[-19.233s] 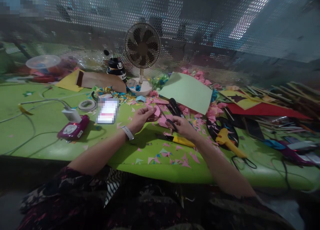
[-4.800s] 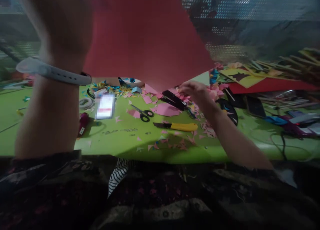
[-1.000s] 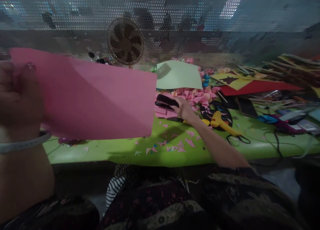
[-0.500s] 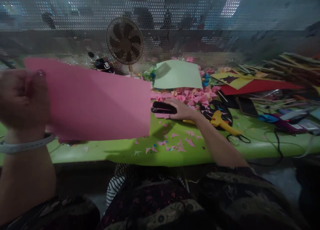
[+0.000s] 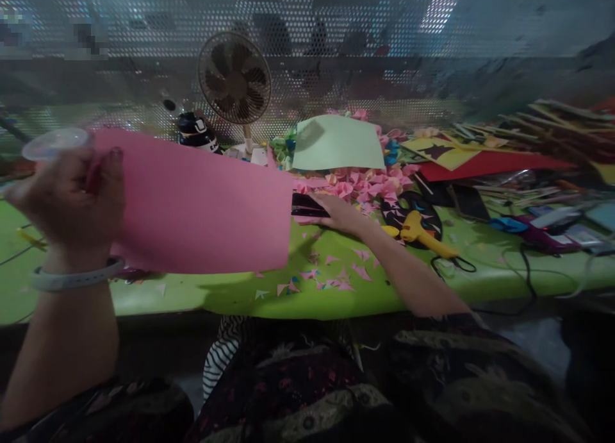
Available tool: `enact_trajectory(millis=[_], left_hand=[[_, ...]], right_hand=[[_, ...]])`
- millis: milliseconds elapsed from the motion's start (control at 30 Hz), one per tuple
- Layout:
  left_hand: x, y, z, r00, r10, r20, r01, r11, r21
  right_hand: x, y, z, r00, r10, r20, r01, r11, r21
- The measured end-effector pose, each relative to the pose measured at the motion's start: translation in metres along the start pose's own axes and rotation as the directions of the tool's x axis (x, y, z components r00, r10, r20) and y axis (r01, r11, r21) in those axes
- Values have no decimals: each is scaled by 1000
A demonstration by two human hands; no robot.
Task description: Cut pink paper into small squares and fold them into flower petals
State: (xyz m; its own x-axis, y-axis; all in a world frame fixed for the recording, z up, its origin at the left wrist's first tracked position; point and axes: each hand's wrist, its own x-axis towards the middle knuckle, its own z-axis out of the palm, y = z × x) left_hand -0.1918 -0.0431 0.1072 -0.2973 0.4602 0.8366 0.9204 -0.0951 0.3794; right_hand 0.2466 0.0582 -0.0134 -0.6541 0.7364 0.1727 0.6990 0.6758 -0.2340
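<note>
A large pink paper sheet [image 5: 206, 206] is raised at the left, its left edge pinched in my closed left hand [image 5: 79, 202]. On the green table, my right hand [image 5: 339, 213] is wrapped round the rear of a black stapler [image 5: 310, 204]. The sheet's right edge overlaps the stapler's front end, hiding it from view. Whether paper lies between the stapler's jaws I cannot tell. Pink paper shows under the stapler, and small pink and blue scraps [image 5: 343, 279] are scattered in front of it.
Behind the stapler, a pale green sheet [image 5: 339, 142] rests over folded pink paper pieces [image 5: 375, 186]. A yellow glue gun [image 5: 425, 234] lies to the right on a black tray-like piece. A fan [image 5: 235, 77] and dark bottle [image 5: 195, 132] stand behind. The table's front edge [image 5: 307, 313] is close.
My left hand and the pink sheet's left side have shifted rightward. The sheet now covers the stapler's front end. My right hand keeps its hold on the stapler.
</note>
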Motion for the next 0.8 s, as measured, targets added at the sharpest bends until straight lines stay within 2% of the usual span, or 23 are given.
enact_trajectory(millis=[100,200,300,467,600,733,800], left_hand=[[-2,1,2,982,149,-116,-134,983,125],[-4,1,3,962,242,-128,-227,966,123],[-6,4,3,950,284,-127,-271,956,109],[-5,13,2,947,290,-138,-284,957,63],[-1,25,5,965,245,-99,-242,970,34],[4,36,10,981,181,-68,-179,983,29],[7,38,11,985,162,-56,-160,986,35]], right_hand=[[4,4,0,1000,-8,-14,7,998,-60],[6,5,-2,1000,-17,17,18,997,-79],[7,6,-1,999,-2,40,6,995,-102],[14,9,8,999,47,5,-44,961,-274],[18,11,11,989,119,-91,-143,926,-350],[16,11,7,941,228,-250,-294,916,-274],[11,9,1,939,184,-291,-244,952,-184]])
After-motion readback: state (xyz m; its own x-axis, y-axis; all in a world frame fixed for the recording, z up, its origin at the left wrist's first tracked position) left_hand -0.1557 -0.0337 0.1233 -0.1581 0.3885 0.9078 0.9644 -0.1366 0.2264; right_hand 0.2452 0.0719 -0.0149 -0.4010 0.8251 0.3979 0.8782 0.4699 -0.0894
